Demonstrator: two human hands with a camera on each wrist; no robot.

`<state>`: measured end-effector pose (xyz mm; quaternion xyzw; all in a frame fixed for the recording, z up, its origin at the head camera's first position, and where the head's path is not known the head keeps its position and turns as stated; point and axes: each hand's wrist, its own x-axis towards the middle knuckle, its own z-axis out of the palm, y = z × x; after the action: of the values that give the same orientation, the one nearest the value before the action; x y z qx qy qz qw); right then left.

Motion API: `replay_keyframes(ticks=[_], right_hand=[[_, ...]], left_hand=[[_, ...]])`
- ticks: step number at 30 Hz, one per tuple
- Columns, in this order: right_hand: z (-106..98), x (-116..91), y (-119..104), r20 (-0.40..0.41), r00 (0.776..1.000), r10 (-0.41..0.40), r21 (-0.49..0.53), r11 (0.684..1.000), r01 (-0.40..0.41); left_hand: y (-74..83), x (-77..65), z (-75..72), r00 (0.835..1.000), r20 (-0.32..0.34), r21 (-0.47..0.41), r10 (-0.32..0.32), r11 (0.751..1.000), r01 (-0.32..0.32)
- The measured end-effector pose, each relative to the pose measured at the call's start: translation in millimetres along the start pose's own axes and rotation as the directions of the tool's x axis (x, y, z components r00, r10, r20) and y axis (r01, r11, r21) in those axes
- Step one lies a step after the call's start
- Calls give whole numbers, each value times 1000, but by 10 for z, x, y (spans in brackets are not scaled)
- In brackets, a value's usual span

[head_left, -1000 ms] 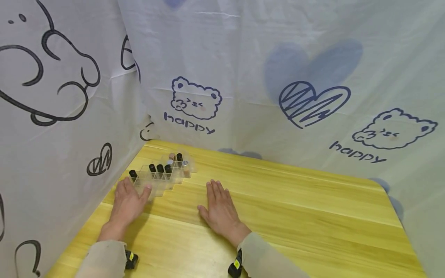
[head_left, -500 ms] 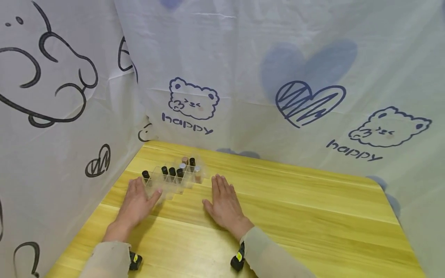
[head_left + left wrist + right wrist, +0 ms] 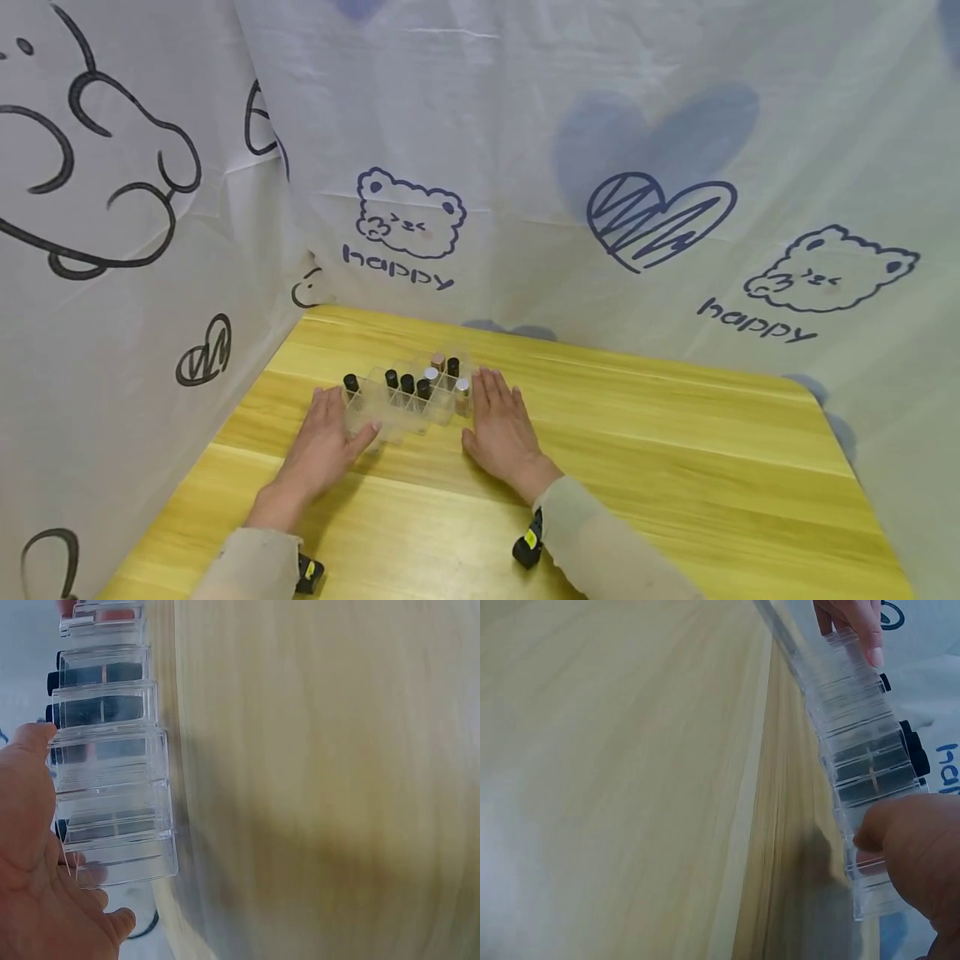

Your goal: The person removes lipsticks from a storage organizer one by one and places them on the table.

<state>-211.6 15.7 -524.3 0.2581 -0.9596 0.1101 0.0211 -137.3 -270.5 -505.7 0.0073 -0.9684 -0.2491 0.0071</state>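
A clear stepped organizer (image 3: pixel 392 419) with slanted compartments stands on the table, holding several small cosmetic bottles. Most have black caps (image 3: pixel 407 383); one cap (image 3: pixel 438 361) is rose-coloured, and a bottle with a silvery cap (image 3: pixel 462 398) sits at the right end. My left hand (image 3: pixel 321 450) touches the organizer's left end with extended fingers, its thumb spread along the front. At the opposite end, my right hand (image 3: pixel 504 427) lies with straight fingers close beside the silvery-capped bottle. In the right wrist view, the right thumb (image 3: pixel 904 836) overlaps the organizer's end.
The wood-grain table (image 3: pixel 675 467) extends to the right and toward the front. White printed cloth (image 3: pixel 510 242) hangs behind it, and another cloth (image 3: pixel 135 350) borders the left side. A black wrist device (image 3: pixel 528 542) shows at the right cuff.
The organizer and its bottles have slid to the right along with my left hand. My right hand has shifted slightly right, and the gap between it and the organizer has narrowed to almost nothing.
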Motion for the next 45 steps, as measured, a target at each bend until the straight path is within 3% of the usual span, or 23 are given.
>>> replay_keyframes(ticks=[5, 19, 45], right_hand=[[-45, -112, 99, -5, 1000, 23, 19, 1000, -23], [-109, -509, 421, -77, 997, 12, -63, 998, -17], [-227, -1211, 773, -196, 981, 6, -110, 994, -28]], left_hand=[[100, -6, 78, 999, 5, 19, 33, 999, -33], [327, 17, 231, 996, 16, 13, 90, 996, -90], [739, 130, 490, 976, 57, 7, 212, 977, -213]])
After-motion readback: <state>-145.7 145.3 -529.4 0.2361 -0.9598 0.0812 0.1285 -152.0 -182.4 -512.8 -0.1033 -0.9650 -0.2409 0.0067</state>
